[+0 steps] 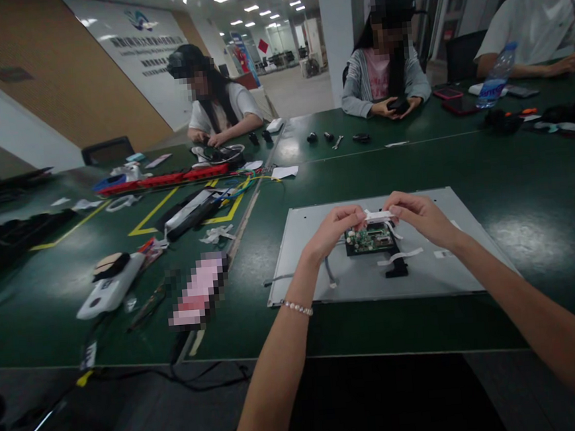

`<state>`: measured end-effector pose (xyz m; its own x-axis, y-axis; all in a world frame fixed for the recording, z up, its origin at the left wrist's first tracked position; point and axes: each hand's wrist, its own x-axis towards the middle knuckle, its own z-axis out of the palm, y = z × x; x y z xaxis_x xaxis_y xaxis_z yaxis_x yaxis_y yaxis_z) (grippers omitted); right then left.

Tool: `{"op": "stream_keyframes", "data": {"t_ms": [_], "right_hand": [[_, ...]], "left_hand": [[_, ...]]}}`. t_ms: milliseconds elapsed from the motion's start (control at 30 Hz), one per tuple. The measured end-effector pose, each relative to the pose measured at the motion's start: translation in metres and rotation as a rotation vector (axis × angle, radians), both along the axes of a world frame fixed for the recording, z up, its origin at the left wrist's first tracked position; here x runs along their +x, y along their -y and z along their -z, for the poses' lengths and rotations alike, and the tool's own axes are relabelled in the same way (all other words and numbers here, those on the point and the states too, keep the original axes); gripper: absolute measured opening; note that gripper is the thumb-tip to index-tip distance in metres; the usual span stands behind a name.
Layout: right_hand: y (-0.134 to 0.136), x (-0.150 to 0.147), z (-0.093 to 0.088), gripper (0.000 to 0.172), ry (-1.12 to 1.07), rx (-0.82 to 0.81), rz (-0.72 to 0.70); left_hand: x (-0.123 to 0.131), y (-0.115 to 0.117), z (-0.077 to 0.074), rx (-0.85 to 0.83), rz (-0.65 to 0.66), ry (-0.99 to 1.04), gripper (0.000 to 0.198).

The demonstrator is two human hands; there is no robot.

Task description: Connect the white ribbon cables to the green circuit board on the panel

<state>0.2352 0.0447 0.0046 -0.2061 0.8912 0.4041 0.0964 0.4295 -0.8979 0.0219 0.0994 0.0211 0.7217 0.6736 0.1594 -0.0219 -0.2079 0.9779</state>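
A grey metal panel (436, 277) lies flat on the green table in front of me. A small green circuit board (369, 239) sits on its middle, with white ribbon strips and a black part (396, 270) beside it. My left hand (335, 228) and my right hand (417, 215) are raised just above the board. Both pinch the ends of a short white strip (378, 215) stretched between them. A bead bracelet is on my left wrist.
To the left lie a white handheld device (111, 289), a blurred pink item (198, 289), cables and a red power strip (165, 180). Three other people sit across the table. A water bottle (496, 76) and phones lie at the far right.
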Motion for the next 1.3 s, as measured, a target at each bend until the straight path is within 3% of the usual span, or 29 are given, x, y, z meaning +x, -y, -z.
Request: {"op": "stream_keyframes", "data": {"t_ms": [200,267,533,833,967,1100,1300], "right_hand": [[0.002,0.003,0.003,0.037,-0.110,-0.089,-0.322],[0.004,0.005,0.002,0.035,-0.125,-0.096,-0.356],[0.005,0.017,0.002,0.028,0.064,0.032,-0.056],[0.006,0.015,-0.003,0.031,0.148,0.100,0.006],[0.007,0.013,-0.004,0.029,0.186,0.143,0.097],[0.007,0.009,-0.005,0.023,0.350,0.314,0.230],[-0.002,0.008,0.008,0.024,0.691,0.582,0.361]], "left_hand": [[0.004,-0.002,0.009,0.009,-0.044,0.184,0.047],[0.004,-0.002,0.008,0.022,-0.043,0.213,0.049],[0.002,0.002,-0.001,0.072,0.079,0.043,0.038],[-0.001,0.004,-0.003,0.049,0.135,0.033,0.028],[0.001,0.001,-0.003,0.087,-0.032,0.105,0.027],[0.006,-0.004,0.004,0.205,-0.258,0.109,0.022],[0.013,-0.006,0.014,0.414,-0.361,-0.009,0.010]]}}
